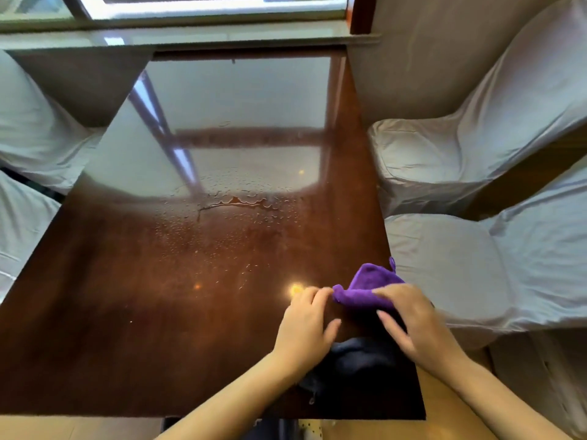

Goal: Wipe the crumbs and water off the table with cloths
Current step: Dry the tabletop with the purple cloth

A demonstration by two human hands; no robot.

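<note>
A purple cloth (368,285) lies bunched near the right edge of the glossy dark-wood table (127,312). My right hand (413,319) rests on it, fingers over its near side. My left hand (306,325) pinches the cloth's left corner with its fingertips. A dark blue cloth (352,360) lies on the table below both hands, partly hidden by them. Water drops and a small puddle (238,201) spread over the middle of the table. Tiny pale crumbs (197,285) dot the surface to the left of my hands.
White-covered chairs stand on the right (476,154), (476,268) and on the left (31,128). A window sill (190,36) runs behind the table's far end. The table's near edge is just below my forearms.
</note>
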